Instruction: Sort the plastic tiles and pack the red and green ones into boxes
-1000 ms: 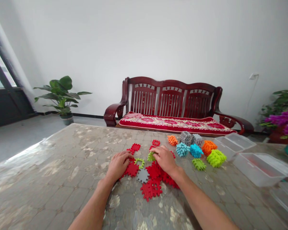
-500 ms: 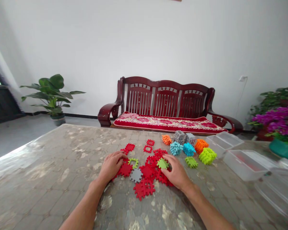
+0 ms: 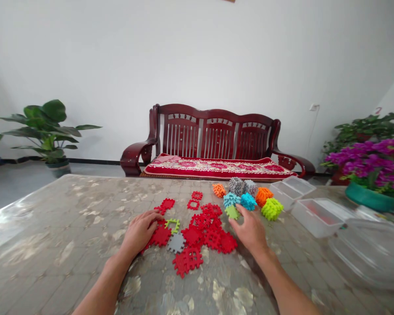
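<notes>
My left hand (image 3: 139, 232) lies palm down, fingers spread, on the left edge of a heap of flat red interlocking tiles (image 3: 202, 236). A grey tile (image 3: 176, 243) and a light green frame tile (image 3: 173, 225) lie beside it. My right hand (image 3: 249, 229) pinches a green tile (image 3: 232, 212) between thumb and fingers, just right of the red heap. Beyond it stand assembled cubes: blue (image 3: 248, 201), pale blue (image 3: 230, 199), orange (image 3: 263, 196), lime green (image 3: 272, 208), grey (image 3: 237, 186) and a small orange piece (image 3: 219, 190).
Clear plastic boxes (image 3: 317, 216) and lids (image 3: 371, 251) sit at the right of the patterned table (image 3: 68, 227). A pot of purple flowers (image 3: 372, 175) stands at the far right. A wooden bench (image 3: 213, 144) and a potted plant (image 3: 47, 131) are behind.
My right hand has carried the green tile from the middle of the red heap rightward, toward the cubes. The left hand has stayed on the heap. The view has swung right.
</notes>
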Tool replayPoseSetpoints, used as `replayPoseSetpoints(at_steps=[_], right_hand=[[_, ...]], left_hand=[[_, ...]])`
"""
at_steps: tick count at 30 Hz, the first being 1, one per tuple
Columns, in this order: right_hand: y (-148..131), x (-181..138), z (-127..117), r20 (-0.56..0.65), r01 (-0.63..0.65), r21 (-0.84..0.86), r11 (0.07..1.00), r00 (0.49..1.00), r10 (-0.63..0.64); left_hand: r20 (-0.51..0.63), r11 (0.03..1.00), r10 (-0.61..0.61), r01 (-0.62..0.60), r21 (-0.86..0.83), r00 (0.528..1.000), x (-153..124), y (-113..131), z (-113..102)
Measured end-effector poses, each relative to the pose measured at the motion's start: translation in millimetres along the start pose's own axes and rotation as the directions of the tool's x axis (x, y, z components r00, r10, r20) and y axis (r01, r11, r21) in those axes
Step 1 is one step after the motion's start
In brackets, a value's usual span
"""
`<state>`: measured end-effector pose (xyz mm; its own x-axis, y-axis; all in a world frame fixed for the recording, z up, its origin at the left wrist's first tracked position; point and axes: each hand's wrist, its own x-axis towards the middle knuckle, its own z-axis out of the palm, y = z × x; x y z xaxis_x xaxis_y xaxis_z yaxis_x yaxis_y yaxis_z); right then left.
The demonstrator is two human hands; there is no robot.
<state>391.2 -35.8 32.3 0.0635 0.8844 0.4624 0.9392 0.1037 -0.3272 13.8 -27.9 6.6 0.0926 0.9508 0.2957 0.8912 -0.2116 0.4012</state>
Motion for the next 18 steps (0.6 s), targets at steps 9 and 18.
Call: replayPoseSetpoints(at_steps=[9, 18], right_hand=[[49.0, 8.7, -20.6, -0.009, -0.180, -0.324, 0.929, 0.982, 0.188], [37.7, 5.6, -14.7, -0.084, -0.091, -0.198, 0.976, 0.994, 0.075]], left_hand=[[-0.003, 1.000, 0.010, -0.010, 0.014, 1.000, 0.9, -0.8, 0.4], [-0.003, 1.000, 0.004, -0.004, 0.001, 1.000, 0.0, 0.7, 0.2]])
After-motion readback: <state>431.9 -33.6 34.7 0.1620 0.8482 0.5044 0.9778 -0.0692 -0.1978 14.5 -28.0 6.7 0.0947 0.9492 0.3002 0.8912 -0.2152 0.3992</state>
